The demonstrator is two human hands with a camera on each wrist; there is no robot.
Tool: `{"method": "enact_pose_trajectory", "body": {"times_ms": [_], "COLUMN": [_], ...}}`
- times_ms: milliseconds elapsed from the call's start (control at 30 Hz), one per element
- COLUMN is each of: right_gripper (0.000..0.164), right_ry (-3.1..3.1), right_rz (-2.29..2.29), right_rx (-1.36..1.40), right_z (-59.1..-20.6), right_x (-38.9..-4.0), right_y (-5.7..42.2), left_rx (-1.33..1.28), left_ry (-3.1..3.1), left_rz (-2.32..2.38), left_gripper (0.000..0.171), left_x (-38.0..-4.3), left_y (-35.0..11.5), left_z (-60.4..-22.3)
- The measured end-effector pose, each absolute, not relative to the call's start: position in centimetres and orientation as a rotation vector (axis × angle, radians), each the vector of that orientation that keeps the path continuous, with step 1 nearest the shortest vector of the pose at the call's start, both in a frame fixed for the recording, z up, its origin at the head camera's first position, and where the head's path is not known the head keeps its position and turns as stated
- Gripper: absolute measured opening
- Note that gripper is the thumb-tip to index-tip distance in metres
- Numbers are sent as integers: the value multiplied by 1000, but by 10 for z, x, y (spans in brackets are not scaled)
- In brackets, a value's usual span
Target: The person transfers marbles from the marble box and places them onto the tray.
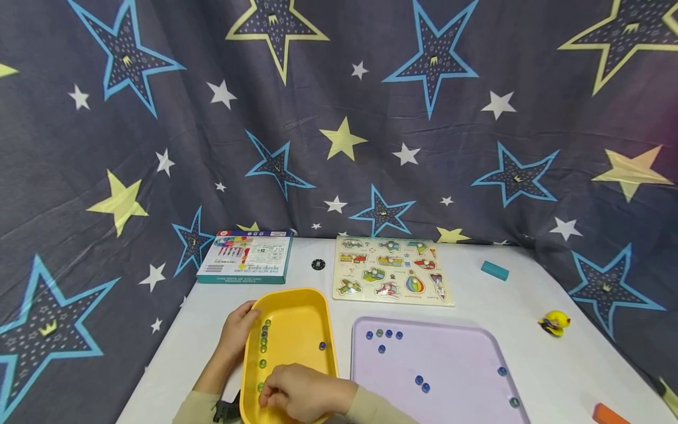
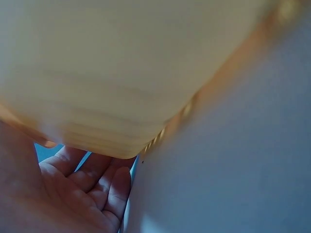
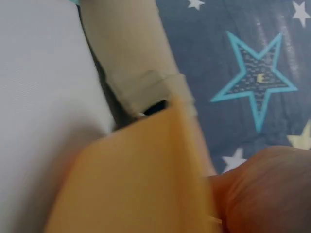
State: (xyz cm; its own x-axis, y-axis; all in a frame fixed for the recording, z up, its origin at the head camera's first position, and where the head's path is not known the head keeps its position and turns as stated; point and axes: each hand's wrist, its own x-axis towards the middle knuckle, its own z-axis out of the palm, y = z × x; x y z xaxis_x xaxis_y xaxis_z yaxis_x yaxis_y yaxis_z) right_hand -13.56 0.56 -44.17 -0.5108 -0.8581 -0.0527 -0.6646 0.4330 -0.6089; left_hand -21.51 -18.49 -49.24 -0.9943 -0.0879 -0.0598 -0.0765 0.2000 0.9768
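Observation:
A yellow tray (image 1: 298, 321) is held up at its left rim by my left hand (image 1: 236, 333), thumb at the edge; the left wrist view has the fingers (image 2: 99, 177) under the tray's pale underside. Inside it, green and blue glass marbles (image 1: 263, 348) run in a line along the left side. One blue marble (image 1: 322, 345) lies apart near the right wall. My right hand (image 1: 302, 391) reaches into the near part of the tray with curled fingers. Its fingertips are right at a green marble (image 1: 260, 387); I cannot tell whether they pinch one.
To the right lies a purple tray (image 1: 455, 353) with several scattered marbles. Behind are a boxed set (image 1: 246, 257), a black disc (image 1: 318, 264) and a picture puzzle board (image 1: 392, 271). Farther right sit a teal block (image 1: 495, 270), a yellow toy (image 1: 554, 323) and an orange block (image 1: 609, 414).

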Motion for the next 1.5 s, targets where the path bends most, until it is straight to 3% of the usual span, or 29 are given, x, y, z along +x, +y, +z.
{"method": "enact_pose_trajectory", "body": {"times_ms": [200,633,1000,1500], "right_gripper": [22,10,20,18], "right_ry": [2497,2525,2870,3035], "right_rz": [-1085,-1833,-1633,-1343], "right_rx": [-1167,-588,-140,-92], "right_z": [-428,-438,-475,-495], "right_x": [-136,-135,-147,-152], "right_y": [30,136,194,198], "left_rx": [164,155,170,139], "left_ry": [-2448,-2486,-2487,-2485], "left_rz": [-1934,-1881,-1896,-1900], "left_gripper": [30,28,28,28], "left_x": [-216,-218,-219,-218], "left_y": [-186,-186,-186,-187], "left_z": [-493,-496,-498,-497]}}
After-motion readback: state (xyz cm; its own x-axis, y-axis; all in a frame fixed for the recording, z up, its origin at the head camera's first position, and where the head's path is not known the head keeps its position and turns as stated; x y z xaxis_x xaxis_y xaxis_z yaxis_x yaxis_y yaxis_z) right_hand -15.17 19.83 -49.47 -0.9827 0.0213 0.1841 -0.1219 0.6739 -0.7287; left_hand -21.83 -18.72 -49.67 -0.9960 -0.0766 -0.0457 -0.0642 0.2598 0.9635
